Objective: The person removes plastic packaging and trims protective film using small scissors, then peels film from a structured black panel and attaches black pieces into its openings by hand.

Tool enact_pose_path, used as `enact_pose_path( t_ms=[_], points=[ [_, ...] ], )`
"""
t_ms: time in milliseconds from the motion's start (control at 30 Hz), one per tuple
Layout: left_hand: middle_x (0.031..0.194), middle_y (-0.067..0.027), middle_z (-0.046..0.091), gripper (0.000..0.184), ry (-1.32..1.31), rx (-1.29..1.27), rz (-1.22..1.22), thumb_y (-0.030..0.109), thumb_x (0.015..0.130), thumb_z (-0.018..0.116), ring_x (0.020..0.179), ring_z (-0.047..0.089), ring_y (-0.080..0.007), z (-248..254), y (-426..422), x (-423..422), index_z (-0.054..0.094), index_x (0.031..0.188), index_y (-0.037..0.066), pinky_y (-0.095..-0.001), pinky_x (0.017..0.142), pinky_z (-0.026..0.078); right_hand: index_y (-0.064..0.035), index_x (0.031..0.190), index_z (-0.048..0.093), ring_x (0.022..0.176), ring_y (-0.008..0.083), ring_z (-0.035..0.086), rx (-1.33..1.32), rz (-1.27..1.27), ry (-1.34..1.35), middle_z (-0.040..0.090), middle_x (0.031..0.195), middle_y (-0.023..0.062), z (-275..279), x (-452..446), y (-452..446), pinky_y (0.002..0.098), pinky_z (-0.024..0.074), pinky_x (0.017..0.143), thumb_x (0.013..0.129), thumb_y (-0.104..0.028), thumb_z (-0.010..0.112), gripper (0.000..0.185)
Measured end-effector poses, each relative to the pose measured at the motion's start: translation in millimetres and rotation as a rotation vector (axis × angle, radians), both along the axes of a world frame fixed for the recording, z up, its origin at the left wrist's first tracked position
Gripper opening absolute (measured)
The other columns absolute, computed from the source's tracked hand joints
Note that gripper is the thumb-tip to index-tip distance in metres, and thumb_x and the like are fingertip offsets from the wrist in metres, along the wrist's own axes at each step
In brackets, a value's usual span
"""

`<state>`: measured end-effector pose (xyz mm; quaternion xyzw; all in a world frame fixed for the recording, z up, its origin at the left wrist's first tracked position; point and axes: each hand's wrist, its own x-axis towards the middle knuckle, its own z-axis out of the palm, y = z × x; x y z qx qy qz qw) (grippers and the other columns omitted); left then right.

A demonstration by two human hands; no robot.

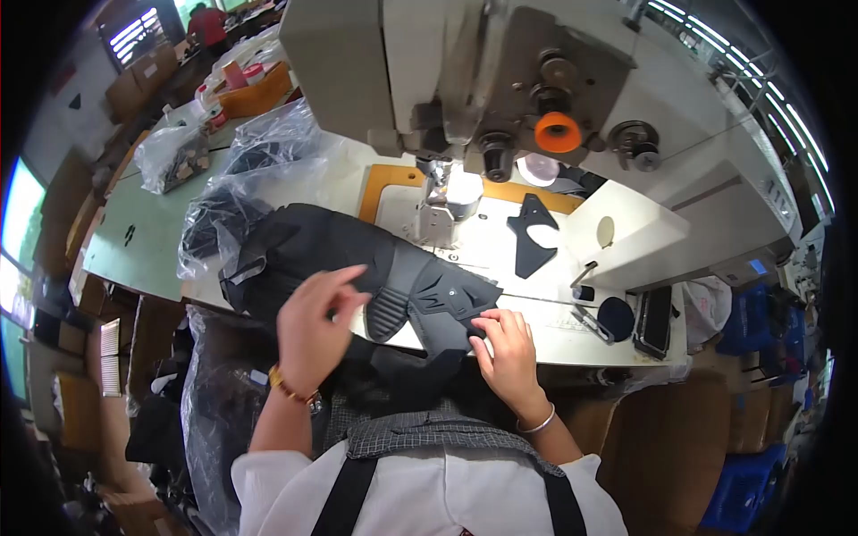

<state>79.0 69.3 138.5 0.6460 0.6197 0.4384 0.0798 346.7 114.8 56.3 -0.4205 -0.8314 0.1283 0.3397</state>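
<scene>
A black garment piece (313,246) with a ribbed section and a grey panel lies across the sewing machine bed and hangs over the front edge. On its right end sits a dark angular patch (447,293) with cut-out slots. My left hand (313,326) is over the garment's near side, blurred, thumb and forefinger apart with nothing visible between them. At the right edge, my right hand (508,353) has thumb and fingertips closed on the black fabric beside the patch. The sewing machine's needle area (438,219) is just behind the garment. A loose black cut piece (534,237) rests right of the needle.
The machine head (554,80) overhangs the bed. Clear plastic bags (214,214) lie at the left, with an orange-brown box (255,94) behind. A phone-like black device (654,320), tweezers (594,324) and a round dark pad (617,319) are at the right. A person in red (207,27) is far back.
</scene>
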Motion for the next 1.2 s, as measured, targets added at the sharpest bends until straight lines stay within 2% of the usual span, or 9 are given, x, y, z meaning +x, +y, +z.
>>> enact_pose_path(
  t_ms=[133, 300, 433, 667, 767, 833, 900, 967, 1200],
  points=[
    [0.078, -0.0034, 0.064, 0.008, -0.35, -0.094, 0.309, 0.003, 0.092, 0.062, 0.068, 0.059, -0.0089, -78.0, -76.6, -52.4, 0.068, 0.097, 0.0, -0.023, 0.062, 0.046, -0.0043, 0.096, 0.065, 0.093, 0.0271, 0.056, 0.035, 0.084, 0.039, 0.061, 0.099, 0.0087, 1.2, -21.6, 2.1, 0.0381, 0.0443, 0.079, 0.078, -0.006, 0.073, 0.021],
    [0.083, -0.0042, 0.066, 0.022, -0.748, -0.509, 0.346, 0.02, 0.101, 0.059, 0.076, 0.064, -0.0093, -168.0, -120.5, -62.3, 0.064, 0.1, -0.001, -0.0236, 0.068, 0.052, -0.004, 0.089, 0.064, 0.088, 0.0274, 0.056, -0.137, 0.133, 0.065, 0.06, 0.092, 0.0085, -9.7, -28.7, -3.2, 0.0372, 0.045, 0.075, 0.078, -0.004, 0.072, 0.014],
    [0.092, -0.0054, 0.068, 0.027, -1.363, -0.289, 0.146, 0.026, 0.103, 0.055, 0.086, 0.067, -0.0157, -144.2, -89.5, -47.1, 0.062, 0.105, 0.0, -0.0316, 0.076, 0.056, -0.0053, 0.088, 0.065, 0.089, 0.0271, 0.055, -0.102, 0.061, 0.012, 0.06, 0.095, 0.008, -3.9, -37.5, -6.5, 0.0373, 0.0445, 0.076, 0.078, -0.005, 0.073, 0.013],
    [0.113, -0.0092, 0.066, 0.022, -1.75, -0.278, 0.131, 0.021, 0.101, 0.058, 0.102, 0.067, -0.0212, -155.9, -61.8, -60.1, 0.061, 0.113, 0.003, -0.0392, 0.084, 0.058, -0.0055, 0.09, 0.064, 0.095, 0.0296, 0.054, -0.016, -0.125, 0.038, 0.059, 0.1, 0.0106, -4.5, -30.7, -1.3, 0.0404, 0.0418, 0.085, 0.078, -0.004, 0.072, 0.014],
    [0.114, -0.0098, 0.066, 0.023, -1.697, -0.08, 0.211, 0.018, 0.1, 0.059, 0.103, 0.067, -0.0222, -148.6, -57.5, -53.5, 0.06, 0.116, 0.001, -0.0394, 0.087, 0.057, -0.005, 0.089, 0.063, 0.094, 0.0298, 0.055, -0.068, -0.176, 0.042, 0.059, 0.096, 0.0106, -6.5, -15.4, 5.4, 0.0396, 0.0423, 0.085, 0.079, -0.003, 0.07, 0.012],
    [0.115, -0.01, 0.066, 0.024, -1.693, -0.054, 0.217, 0.014, 0.099, 0.06, 0.102, 0.067, -0.0222, -155.0, -59.2, -59.2, 0.058, 0.118, 0.0, -0.0383, 0.088, 0.057, -0.0014, 0.083, 0.063, 0.079, 0.028, 0.06, -0.247, -0.085, 0.136, 0.063, 0.081, 0.0097, 0.8, -10.1, 2.0, 0.0353, 0.0475, 0.075, 0.085, -0.002, 0.065, 0.003],
    [0.116, -0.0098, 0.066, 0.024, -1.684, -0.073, 0.224, 0.012, 0.098, 0.06, 0.102, 0.067, -0.0221, -152.6, -58.8, -59.5, 0.059, 0.119, 0.0, -0.0377, 0.088, 0.057, -0.0007, 0.081, 0.066, 0.072, 0.0256, 0.062, -0.727, 0.178, 0.217, 0.065, 0.077, 0.0103, 19.1, -7.1, -8.3, 0.0319, 0.049, 0.069, 0.09, -0.006, 0.061, 0.011],
    [0.114, -0.0093, 0.066, 0.023, -1.775, -0.122, 0.174, 0.01, 0.098, 0.06, 0.102, 0.067, -0.0219, -142.4, -61.9, -63.1, 0.059, 0.12, 0.001, -0.0375, 0.089, 0.056, -0.0015, 0.083, 0.069, 0.07, 0.0236, 0.064, -0.882, 0.508, -0.054, 0.067, 0.077, 0.0104, 25.8, -3.5, -12.3, 0.0301, 0.0499, 0.067, 0.093, -0.01, 0.057, 0.018],
    [0.115, -0.0092, 0.067, 0.024, -1.873, -0.26, 0.039, 0.014, 0.101, 0.053, 0.104, 0.067, -0.024, -96.9, -61.9, -65.0, 0.059, 0.121, 0.002, -0.0396, 0.092, 0.055, -0.0041, 0.104, 0.066, 0.089, 0.0359, 0.065, -0.575, 0.558, -0.428, 0.067, 0.1, 0.0176, -28.4, -9.7, -39.8, 0.0415, 0.0533, 0.078, 0.09, -0.013, 0.061, 0.017]
  ],
)
